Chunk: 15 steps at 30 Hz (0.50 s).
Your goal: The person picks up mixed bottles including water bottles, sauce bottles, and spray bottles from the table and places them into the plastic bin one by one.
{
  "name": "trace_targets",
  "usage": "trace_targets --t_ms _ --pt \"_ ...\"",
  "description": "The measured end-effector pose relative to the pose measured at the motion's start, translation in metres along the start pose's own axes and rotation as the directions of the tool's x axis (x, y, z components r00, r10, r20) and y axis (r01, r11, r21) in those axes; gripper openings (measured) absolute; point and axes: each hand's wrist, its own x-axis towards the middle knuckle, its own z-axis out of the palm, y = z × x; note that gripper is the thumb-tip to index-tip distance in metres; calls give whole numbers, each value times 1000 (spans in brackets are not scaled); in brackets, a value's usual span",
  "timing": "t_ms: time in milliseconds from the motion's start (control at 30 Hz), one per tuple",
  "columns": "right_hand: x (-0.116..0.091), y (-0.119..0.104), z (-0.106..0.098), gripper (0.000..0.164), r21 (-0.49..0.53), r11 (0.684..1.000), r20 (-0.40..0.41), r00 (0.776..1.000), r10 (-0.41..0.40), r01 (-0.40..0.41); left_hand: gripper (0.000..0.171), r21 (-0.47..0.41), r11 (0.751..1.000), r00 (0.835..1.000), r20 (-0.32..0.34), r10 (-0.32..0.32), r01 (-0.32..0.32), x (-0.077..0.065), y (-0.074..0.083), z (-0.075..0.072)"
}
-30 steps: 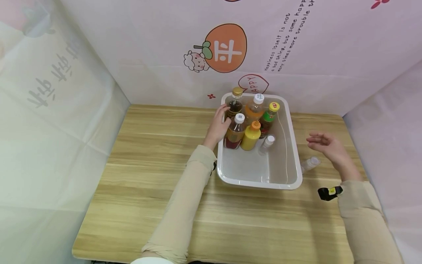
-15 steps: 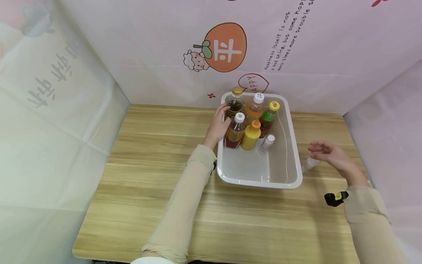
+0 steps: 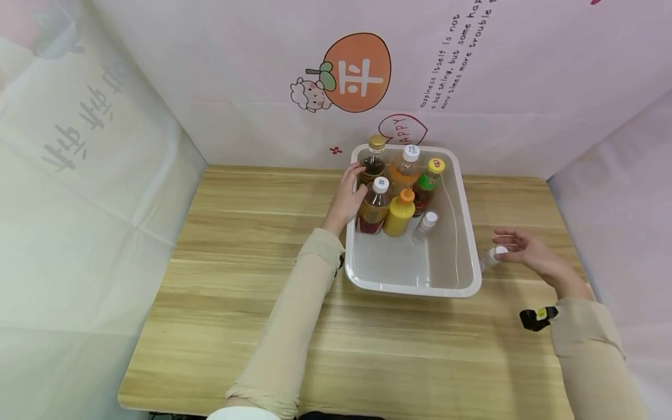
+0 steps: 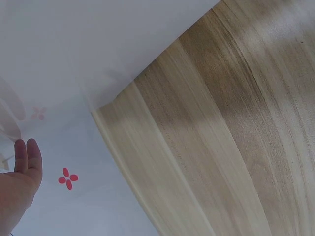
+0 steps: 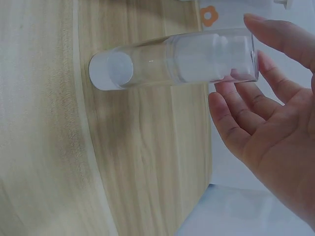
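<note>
My left hand [image 3: 346,201] holds the left rim of a white plastic basin [image 3: 409,290], with its thumb over the edge beside the bottles. In the left wrist view, two fingers [image 4: 27,155] lie outside the basin wall. On the basin's right, my right hand [image 3: 535,256] is around the top of a clear pump bottle [image 5: 152,61] with a white base. That bottle stands upright on the table. The thumb and fingers lie on either side of its clear cap without visibly closing on it; whether they touch it is unclear.
Inside the basin stand a gold-capped dark bottle [image 3: 374,166], a white-capped red bottle [image 3: 374,213], an orange drink bottle [image 3: 404,172], a yellow squeeze bottle [image 3: 399,217], a green-labelled bottle [image 3: 427,182] and a small clear bottle [image 3: 424,228]. Fabric walls surround the wooden table [image 3: 252,262].
My right hand has come down and toward me, reaching the pump bottle's top. The left hand and basin have stayed in place.
</note>
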Motion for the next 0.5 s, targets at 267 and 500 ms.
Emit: trace_targets --t_ms 267,500 --pt "2 6 0 71 -84 996 -2 999 41 -41 47 2 1000 1000 4 -2 2 0 1 -1" --pt "-1 5 -1 65 -83 994 -30 997 67 -69 47 -4 1000 1000 10 -6 6 -1 2 -1"
